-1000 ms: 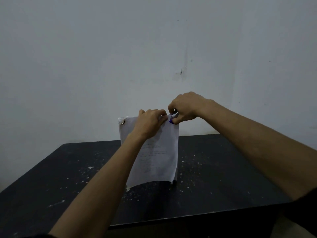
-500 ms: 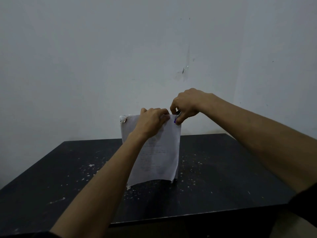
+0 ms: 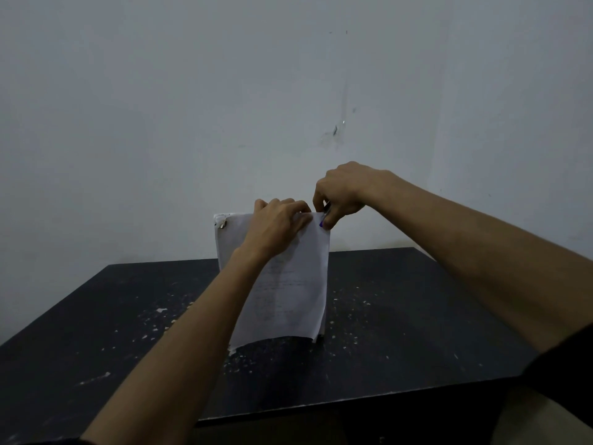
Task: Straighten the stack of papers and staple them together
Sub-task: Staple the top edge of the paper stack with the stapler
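A stack of white papers (image 3: 288, 284) with faint print stands upright on its lower edge on the black table (image 3: 401, 332). My left hand (image 3: 276, 224) grips the stack's top edge near the middle. My right hand (image 3: 341, 191) is curled over the top right corner and holds a small stapler (image 3: 324, 216) with a blue tip against that corner; most of the stapler is hidden in the fist. A small metal fastener (image 3: 222, 223) sits at the top left corner of the papers.
The black table is scuffed and speckled with white flecks; its front edge (image 3: 321, 409) runs across the lower frame. A plain white wall (image 3: 224, 107) rises right behind the table.
The hands and papers have stayed in place. My right hand has risen slightly over the top right corner.
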The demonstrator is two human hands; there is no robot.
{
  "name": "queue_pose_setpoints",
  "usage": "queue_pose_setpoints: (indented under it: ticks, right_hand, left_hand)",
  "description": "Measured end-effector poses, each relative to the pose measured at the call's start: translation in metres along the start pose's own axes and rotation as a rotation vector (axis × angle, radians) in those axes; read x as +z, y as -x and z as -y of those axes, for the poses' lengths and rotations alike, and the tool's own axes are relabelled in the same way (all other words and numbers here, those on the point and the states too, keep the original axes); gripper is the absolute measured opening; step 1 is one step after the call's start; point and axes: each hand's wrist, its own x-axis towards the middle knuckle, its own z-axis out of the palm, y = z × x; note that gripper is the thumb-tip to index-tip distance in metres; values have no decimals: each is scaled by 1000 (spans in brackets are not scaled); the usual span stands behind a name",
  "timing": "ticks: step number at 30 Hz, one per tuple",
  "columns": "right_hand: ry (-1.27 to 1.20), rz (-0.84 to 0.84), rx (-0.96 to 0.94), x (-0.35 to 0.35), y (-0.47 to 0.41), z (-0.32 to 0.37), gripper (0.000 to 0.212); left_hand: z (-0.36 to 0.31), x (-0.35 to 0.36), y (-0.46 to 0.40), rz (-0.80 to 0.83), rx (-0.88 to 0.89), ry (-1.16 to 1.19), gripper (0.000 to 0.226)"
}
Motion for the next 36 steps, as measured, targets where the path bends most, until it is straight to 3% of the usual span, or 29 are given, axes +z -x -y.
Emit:
queue_pose_setpoints:
  ticks: [6, 16, 36]
  right_hand:
    - [-63, 53, -8, -3, -2, 0, 43]
    - [84, 100, 11, -19, -7, 8, 41]
    - [96, 201, 97, -37, -11, 25, 39]
  left_hand:
    - [2, 3, -3, 0, -4, 9, 26]
    - [-3, 1, -6, 13, 6, 13, 29]
    - [5, 2, -5, 24, 3, 62, 27]
